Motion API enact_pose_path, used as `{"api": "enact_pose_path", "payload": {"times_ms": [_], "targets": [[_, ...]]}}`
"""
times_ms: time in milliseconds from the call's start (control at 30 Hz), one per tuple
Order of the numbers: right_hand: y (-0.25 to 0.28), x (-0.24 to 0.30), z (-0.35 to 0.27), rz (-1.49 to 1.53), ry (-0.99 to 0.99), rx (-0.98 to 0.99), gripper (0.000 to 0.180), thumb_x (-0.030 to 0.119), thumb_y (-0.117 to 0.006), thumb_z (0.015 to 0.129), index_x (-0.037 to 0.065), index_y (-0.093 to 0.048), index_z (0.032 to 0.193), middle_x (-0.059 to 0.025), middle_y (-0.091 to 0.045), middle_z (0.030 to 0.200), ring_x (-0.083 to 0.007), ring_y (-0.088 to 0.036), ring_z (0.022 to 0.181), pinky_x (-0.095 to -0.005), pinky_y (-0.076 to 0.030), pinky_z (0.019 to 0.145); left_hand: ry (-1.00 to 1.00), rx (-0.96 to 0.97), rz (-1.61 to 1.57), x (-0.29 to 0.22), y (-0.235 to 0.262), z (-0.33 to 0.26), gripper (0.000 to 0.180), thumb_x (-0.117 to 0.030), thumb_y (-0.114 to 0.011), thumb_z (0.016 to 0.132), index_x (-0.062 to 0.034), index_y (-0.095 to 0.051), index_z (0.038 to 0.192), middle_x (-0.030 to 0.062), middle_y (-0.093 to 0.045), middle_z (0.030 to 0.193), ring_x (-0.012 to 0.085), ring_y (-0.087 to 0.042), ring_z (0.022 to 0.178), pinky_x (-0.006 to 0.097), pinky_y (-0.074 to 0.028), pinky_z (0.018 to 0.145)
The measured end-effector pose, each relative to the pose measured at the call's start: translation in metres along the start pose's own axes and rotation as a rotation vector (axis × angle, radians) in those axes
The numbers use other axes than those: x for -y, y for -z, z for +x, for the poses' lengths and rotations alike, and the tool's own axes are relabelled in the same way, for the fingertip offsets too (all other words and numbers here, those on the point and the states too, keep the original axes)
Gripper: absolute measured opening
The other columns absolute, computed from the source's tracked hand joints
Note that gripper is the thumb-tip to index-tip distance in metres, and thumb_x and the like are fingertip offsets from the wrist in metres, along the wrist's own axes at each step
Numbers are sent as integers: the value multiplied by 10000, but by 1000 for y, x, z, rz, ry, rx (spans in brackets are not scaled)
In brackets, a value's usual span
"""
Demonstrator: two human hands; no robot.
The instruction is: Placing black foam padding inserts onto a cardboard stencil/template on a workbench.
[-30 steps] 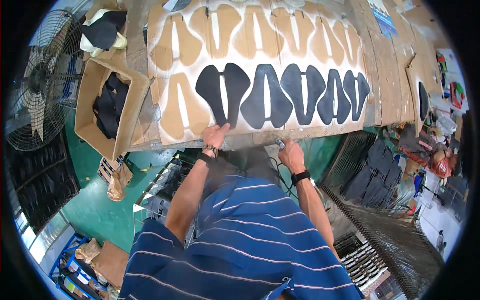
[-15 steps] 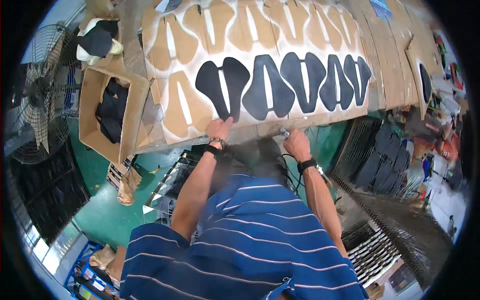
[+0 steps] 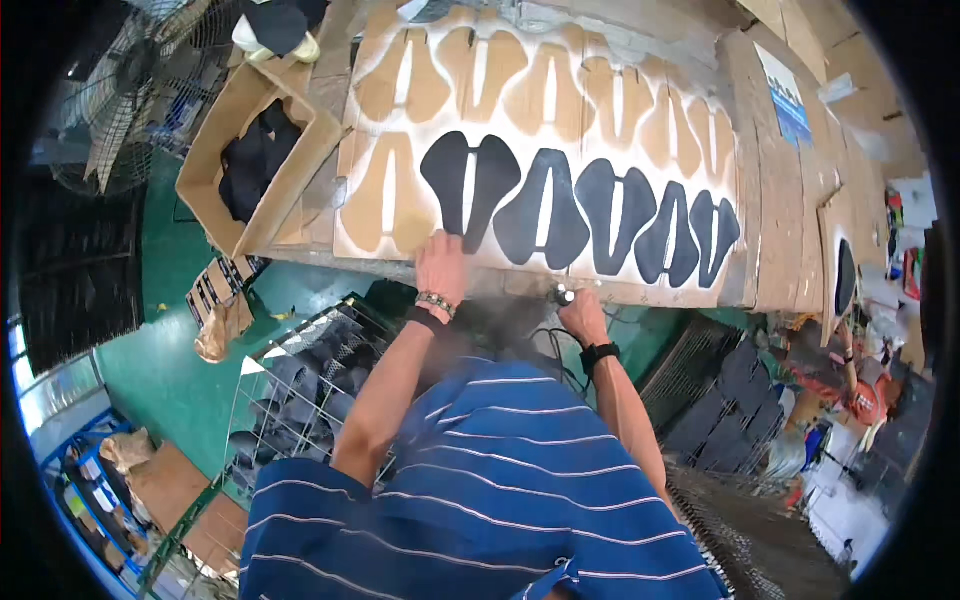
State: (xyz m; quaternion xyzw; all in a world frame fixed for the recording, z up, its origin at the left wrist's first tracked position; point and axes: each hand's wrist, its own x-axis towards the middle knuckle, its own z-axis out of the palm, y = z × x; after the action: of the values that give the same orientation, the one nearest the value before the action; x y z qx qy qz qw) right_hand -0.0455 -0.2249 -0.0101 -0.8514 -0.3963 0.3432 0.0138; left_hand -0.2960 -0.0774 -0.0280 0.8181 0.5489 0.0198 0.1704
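Observation:
A row of black saddle-shaped pieces with slots down their middles lies on a cardboard sheet (image 3: 385, 262) marked with white overspray. My left hand (image 3: 442, 272) is at the near, narrow end of the leftmost black saddle-shaped piece (image 3: 492, 185), its fingers closed on that tip. This piece looks darker than its neighbour (image 3: 560, 225). Just off the sheet's near edge, my right hand (image 3: 583, 318) is closed around what looks like a spray gun (image 3: 564, 296); only its small metal and dark front shows, and my fingers hide the rest.
Left of the sheet, a cardboard box (image 3: 212, 185) holds dark pieces. A wire rack (image 3: 300, 385) with dark parts stands below the table. Dark hoses (image 3: 556, 345) hang near my right hand. A large fan (image 3: 130, 75) is at far left; another person (image 3: 865, 395) is at right.
My view has shifted, so the table sits lower and farther right. My left hand stays at the same piece's tip; my right hand still holds the spray gun beside the edge.

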Motion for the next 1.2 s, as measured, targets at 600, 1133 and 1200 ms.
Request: {"api": "enact_pose_path", "payload": {"times_ms": [600,1133,1200], "targets": [[75,-34,-60,157,389,77,501,156,-758,844,68,-714,1335,-321,-713,1153,-483,-690,1092,-506,-556,931,-49,171,153,-19,-40,-31,983,-258,-872,779,-30,-373,1595,118,-365,1644,342,-334,1536,546,-408,1169],[240,127,-255,183,549,116,849,-116,-699,668,-4,-564,1498,-227,-697,1076,-417,-708,934,-382,-556,831,-16,270,72,-10,-47,-39,1059,-253,-836,847,-101,-204,1683,69,-172,1762,317,-173,1623,585,-438,1155],[241,138,-257,168,558,140,844,-93,-719,679,-2,-565,1504,-219,-708,1085,-410,-717,936,-393,-563,826,-15,268,45,-8,-48,-38,1055,-231,-829,845,-103,-204,1684,65,-175,1762,316,-172,1623,589,-440,1152]]}}
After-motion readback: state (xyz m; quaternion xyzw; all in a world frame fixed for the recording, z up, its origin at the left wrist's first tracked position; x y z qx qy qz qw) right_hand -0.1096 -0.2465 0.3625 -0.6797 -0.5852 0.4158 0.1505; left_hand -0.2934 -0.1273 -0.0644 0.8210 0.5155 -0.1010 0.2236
